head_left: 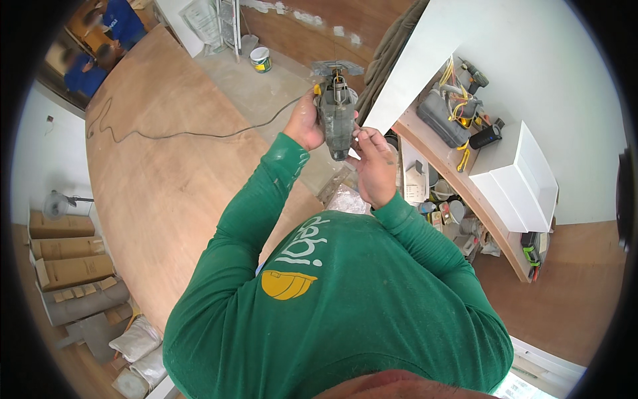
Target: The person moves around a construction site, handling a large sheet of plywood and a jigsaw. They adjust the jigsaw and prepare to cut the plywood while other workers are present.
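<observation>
In front of my chest, over the right edge of the wooden tabletop, is a dusty grey power tool [337, 120] that looks like a jigsaw. Its flat metal base plate [337, 68] points away from me, and the opening under the plate shows metal parts. My left hand [306, 124] grips the tool's left side, thumb along the body. A dark cord [193, 135] runs from the tool leftward across the tabletop. Close by the tool's right side, my right hand [377, 166] has its fingertips pinched together. Whatever they hold or touch there is too small to make out.
A large wooden tabletop [166, 193] spans the left. On the right, a shelf [458, 176] carries a tool case [442, 118], a cordless drill [474, 75] and a white box [518, 179]. A bucket [261, 60] stands on the floor ahead. People in blue [123, 23] are at far left.
</observation>
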The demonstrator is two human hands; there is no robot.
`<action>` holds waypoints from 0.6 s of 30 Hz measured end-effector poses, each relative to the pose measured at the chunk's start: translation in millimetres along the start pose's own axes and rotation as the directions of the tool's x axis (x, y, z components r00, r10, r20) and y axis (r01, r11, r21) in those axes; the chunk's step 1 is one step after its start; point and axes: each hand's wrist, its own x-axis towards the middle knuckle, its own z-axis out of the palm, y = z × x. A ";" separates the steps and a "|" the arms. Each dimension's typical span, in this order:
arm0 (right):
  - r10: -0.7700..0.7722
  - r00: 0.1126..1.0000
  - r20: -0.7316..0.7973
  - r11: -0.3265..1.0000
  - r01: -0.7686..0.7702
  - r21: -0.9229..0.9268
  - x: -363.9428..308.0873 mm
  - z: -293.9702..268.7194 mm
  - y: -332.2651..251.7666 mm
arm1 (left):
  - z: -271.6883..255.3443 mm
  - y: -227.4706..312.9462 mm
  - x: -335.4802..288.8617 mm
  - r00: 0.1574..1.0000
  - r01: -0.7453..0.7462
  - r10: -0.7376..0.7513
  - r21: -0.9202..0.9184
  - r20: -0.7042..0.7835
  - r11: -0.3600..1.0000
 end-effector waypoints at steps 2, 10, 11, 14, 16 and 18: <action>0.009 1.000 -0.009 1.000 -0.009 0.001 -1.6 -0.9 0.4 | -1.1 -1.1 -0.8 1.000 -0.003 0.003 0.011 -0.001 1.000; 0.013 1.000 -0.005 1.000 -0.013 0.006 -10.2 -3.1 4.5 | -5.2 -7.6 -6.0 1.000 -0.005 0.006 0.026 -0.025 1.000; 0.012 1.000 -0.008 1.000 -0.012 0.009 -11.6 -3.1 5.2 | -5.4 -8.7 -7.1 0.999 -0.002 0.002 0.018 -0.035 1.000; 0.010 1.000 -0.015 1.000 -0.010 0.015 -14.6 -3.2 6.0 | -5.8 -10.9 -10.1 0.999 0.012 -0.011 0.040 -0.037 0.999; 0.006 1.000 -0.009 1.000 -0.006 0.022 -16.4 -4.0 6.0 | -5.6 -12.3 -11.6 0.999 0.024 -0.022 0.044 -0.037 0.999; 0.017 1.000 -0.014 1.000 -0.017 0.011 -17.9 -5.9 6.3 | -5.5 -13.8 -12.6 0.999 0.026 -0.024 0.044 -0.042 0.999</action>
